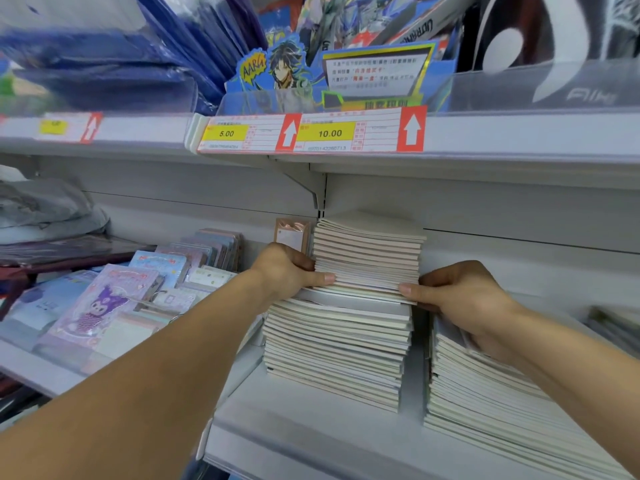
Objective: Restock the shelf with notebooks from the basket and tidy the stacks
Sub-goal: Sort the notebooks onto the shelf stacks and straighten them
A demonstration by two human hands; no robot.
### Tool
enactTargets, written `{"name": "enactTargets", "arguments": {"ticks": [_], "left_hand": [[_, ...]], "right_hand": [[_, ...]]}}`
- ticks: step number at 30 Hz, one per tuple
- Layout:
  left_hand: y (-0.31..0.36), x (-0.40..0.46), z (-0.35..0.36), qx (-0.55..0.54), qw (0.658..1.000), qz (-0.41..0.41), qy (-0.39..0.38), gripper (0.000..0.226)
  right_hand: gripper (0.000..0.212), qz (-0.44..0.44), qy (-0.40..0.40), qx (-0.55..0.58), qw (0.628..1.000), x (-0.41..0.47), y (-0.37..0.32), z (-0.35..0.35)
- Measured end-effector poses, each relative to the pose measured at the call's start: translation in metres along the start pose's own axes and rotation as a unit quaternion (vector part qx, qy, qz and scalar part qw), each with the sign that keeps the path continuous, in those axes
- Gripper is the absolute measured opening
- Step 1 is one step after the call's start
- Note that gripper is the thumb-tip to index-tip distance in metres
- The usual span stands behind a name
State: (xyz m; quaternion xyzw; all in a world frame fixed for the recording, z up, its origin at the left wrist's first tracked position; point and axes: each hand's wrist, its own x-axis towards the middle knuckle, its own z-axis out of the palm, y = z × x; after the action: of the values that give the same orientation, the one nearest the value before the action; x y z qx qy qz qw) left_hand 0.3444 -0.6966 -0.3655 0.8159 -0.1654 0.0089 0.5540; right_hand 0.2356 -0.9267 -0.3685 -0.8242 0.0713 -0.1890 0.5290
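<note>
A batch of pale notebooks [369, 252] sits on top of a taller stack of notebooks [336, 351] on the white shelf [311, 420]. My left hand [287, 271] grips the batch's left side, thumb along its lower front edge. My right hand [460, 296] grips its right side, thumb on the lower front corner. The batch lies slightly offset from the stack beneath. A second notebook stack [485, 393] stands to the right, under my right wrist. The basket is out of view.
Cartoon sticker and notepad packs [104, 306] fill the shelf section to the left. A small card pack [292, 233] stands behind my left hand. Overhead, a shelf edge with price tags [311, 133] carries card boxes and blue folders.
</note>
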Motion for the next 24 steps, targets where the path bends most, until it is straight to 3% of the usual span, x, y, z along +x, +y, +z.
{"name": "enactTargets", "arguments": {"ticks": [3,6,10,18,24], "left_hand": [[-0.001,0.0,0.004,-0.005,1.0,0.0,0.026,0.046],[0.001,-0.004,0.003,0.018,1.0,0.008,0.017,0.046],[0.0,-0.005,0.001,0.081,0.997,0.009,0.01,0.053],[-0.006,0.005,0.0,0.095,0.995,0.005,0.042,0.051],[-0.002,-0.002,0.002,0.132,0.991,0.02,0.026,0.055]], "right_hand": [[0.02,0.004,0.033,0.024,0.999,0.003,0.002,0.007],[0.021,0.021,0.027,0.045,0.998,-0.001,-0.005,0.005],[0.038,0.027,0.006,-0.052,0.998,0.001,-0.015,0.002],[0.042,-0.036,0.058,-0.189,0.98,0.004,-0.01,0.017],[0.042,-0.044,0.072,-0.203,0.976,0.004,-0.01,0.02]]}}
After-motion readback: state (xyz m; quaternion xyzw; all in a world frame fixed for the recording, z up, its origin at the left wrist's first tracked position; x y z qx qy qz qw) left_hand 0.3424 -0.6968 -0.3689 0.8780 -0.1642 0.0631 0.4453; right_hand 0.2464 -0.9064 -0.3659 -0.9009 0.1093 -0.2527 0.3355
